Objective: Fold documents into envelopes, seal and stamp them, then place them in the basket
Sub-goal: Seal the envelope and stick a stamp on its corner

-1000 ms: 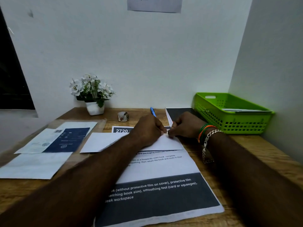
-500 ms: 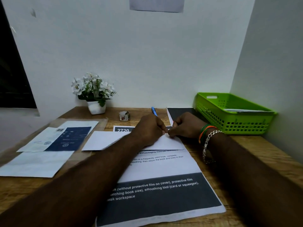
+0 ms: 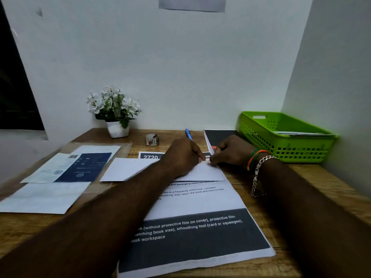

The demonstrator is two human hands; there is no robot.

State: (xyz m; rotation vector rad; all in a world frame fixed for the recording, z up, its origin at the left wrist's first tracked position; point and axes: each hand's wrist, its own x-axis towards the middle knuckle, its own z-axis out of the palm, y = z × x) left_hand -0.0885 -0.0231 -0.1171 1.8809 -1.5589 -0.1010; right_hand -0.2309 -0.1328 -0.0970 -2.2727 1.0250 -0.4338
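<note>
Both hands meet at the far right corner of a white paper envelope [image 3: 202, 173] that lies flat on the wooden desk [image 3: 313, 183], partly on top of a large printed document with a dark grey band [image 3: 192, 237]. The left hand [image 3: 181, 157] has its fingers curled with the tips pressed on the envelope corner. The right hand [image 3: 232, 152] has its fingers bent too, pinching at the same corner. There seems to be something small and pale between the fingertips, maybe a stamp, but it is too small to be sure.

My judgement is that the corner is being stamped or pressed. The risk is that the small piece goes on crooked, or sticks to a finger and not to the paper, because two hands crowd one little spot. The envelope can also slide, as it rests on a loose smooth sheet and only the corner is held down.

A blue pen [image 3: 188, 134] stands up just behind the left hand; a knuckle can knock it. The green plastic basket [image 3: 261, 137] stands near on the right, against the wall, and already holds something flat and white. The left forearm lies over a second white sheet [image 3: 124, 169] and can drag it.
</note>
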